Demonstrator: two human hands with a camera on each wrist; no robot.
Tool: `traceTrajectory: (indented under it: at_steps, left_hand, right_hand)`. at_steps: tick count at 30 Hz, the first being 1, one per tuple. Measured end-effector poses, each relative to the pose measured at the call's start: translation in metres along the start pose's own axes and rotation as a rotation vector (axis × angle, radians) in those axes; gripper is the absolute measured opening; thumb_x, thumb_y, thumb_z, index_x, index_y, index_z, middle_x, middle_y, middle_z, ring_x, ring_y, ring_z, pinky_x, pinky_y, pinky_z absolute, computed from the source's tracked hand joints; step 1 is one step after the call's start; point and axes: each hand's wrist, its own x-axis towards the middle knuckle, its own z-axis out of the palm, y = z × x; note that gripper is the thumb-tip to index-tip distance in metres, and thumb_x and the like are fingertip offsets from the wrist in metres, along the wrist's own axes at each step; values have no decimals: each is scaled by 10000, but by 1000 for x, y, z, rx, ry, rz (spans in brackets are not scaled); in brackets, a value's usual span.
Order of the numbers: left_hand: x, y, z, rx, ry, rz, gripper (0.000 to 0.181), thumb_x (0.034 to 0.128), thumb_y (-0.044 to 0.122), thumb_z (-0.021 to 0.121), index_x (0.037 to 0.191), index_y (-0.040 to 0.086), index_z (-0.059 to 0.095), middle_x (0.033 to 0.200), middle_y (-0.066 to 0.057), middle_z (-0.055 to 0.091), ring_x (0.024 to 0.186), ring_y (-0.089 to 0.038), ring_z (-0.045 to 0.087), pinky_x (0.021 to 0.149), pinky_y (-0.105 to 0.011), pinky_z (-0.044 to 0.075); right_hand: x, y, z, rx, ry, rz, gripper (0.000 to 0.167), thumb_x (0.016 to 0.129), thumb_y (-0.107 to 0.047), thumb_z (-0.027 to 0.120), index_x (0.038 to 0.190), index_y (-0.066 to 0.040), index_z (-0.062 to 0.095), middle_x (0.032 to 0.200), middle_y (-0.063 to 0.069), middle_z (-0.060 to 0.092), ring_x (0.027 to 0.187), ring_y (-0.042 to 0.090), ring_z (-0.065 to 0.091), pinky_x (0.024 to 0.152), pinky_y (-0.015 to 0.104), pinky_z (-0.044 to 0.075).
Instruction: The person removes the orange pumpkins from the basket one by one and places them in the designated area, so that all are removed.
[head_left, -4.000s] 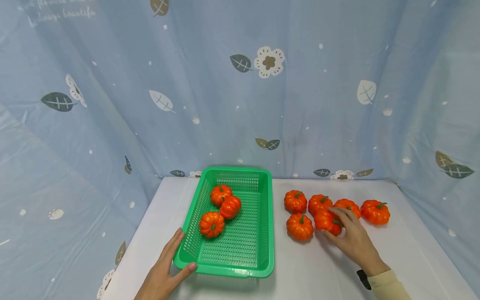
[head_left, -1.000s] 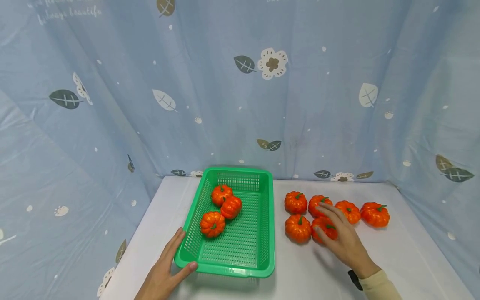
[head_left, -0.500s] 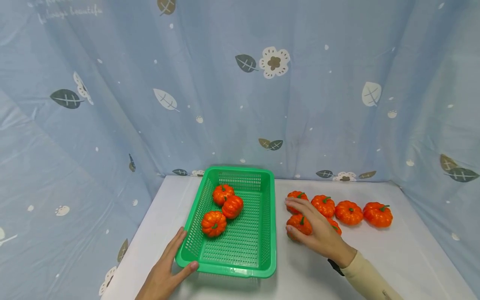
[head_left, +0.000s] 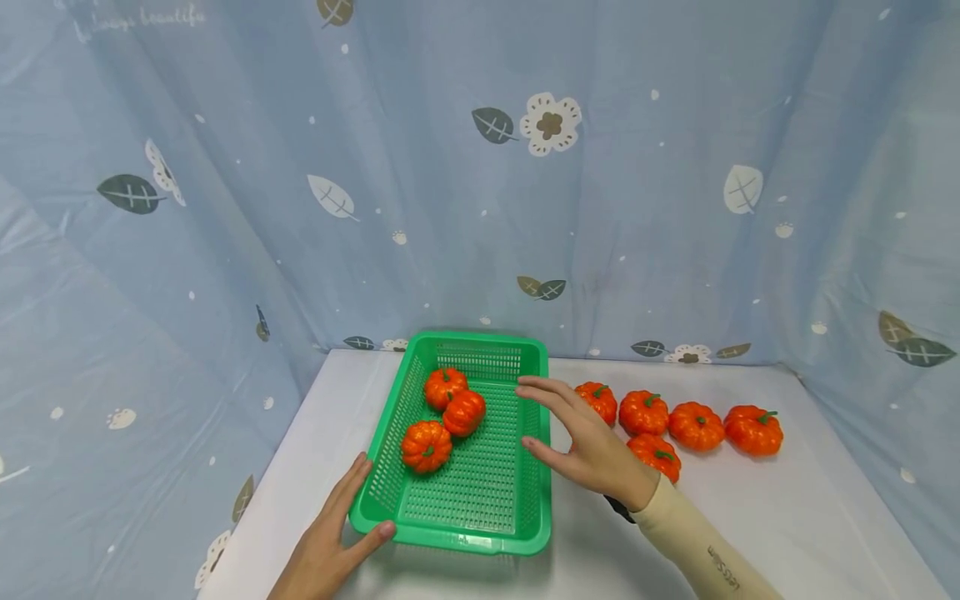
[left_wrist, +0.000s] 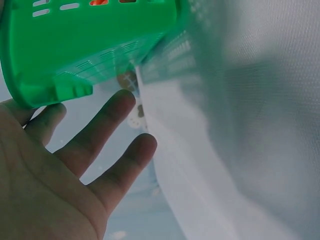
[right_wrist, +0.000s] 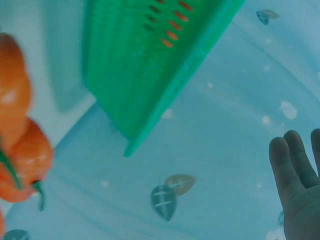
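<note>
My left hand lies along the front left corner of the green basket, fingers extended and thumb at the front rim. In the left wrist view, its fingers are spread below the basket. Over the basket's right rim reaches my right hand, fingers apart and holding nothing visible. The right wrist view shows this hand with extended fingers, apart from the basket. Three orange pumpkins sit in the basket's left half. Right of it, several more are on the table, one partly behind the hand.
A white tabletop carries everything. Blue patterned cloth hangs behind it and along both sides. The pumpkin farthest right stands near the table's right part.
My right hand has moved left from the pumpkins to the basket's right rim. The front left pumpkin of the table group is no longer visible where the hand now covers. The left hand has stayed.
</note>
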Motion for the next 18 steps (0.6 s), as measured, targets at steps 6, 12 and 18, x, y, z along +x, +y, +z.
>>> traceTrajectory:
  at_steps: [6, 12, 18]
  left_hand:
    - [0, 0, 0, 1, -5, -7, 881, 920, 544, 701, 1617, 408, 181, 1690, 47, 151, 1498, -360, 239, 1024, -737, 359]
    - [0, 1, 0, -2, -4, -15, 886, 920, 555, 694, 1621, 397, 177, 1689, 28, 163, 1496, -363, 249, 1037, -719, 362]
    - [1, 0, 1, -13, -3, -14, 883, 921, 549, 697, 1619, 401, 178, 1688, 26, 164, 1500, -356, 241, 1048, -719, 351]
  right_hand:
    - [27, -8, 7, 12, -49, -54, 708, 894, -185, 783, 1517, -135, 449, 1567, 18, 388, 1408, 221, 424, 1079, 359, 467]
    - [46, -12, 15, 81, -125, 8, 676, 930, -227, 759, 1521, -182, 434, 1559, -31, 388, 1424, 171, 390, 1108, 390, 441]
    - [63, -13, 29, 99, -145, 27, 664, 939, -205, 748, 1520, -228, 428, 1550, -42, 409, 1426, 135, 383, 1124, 387, 422]
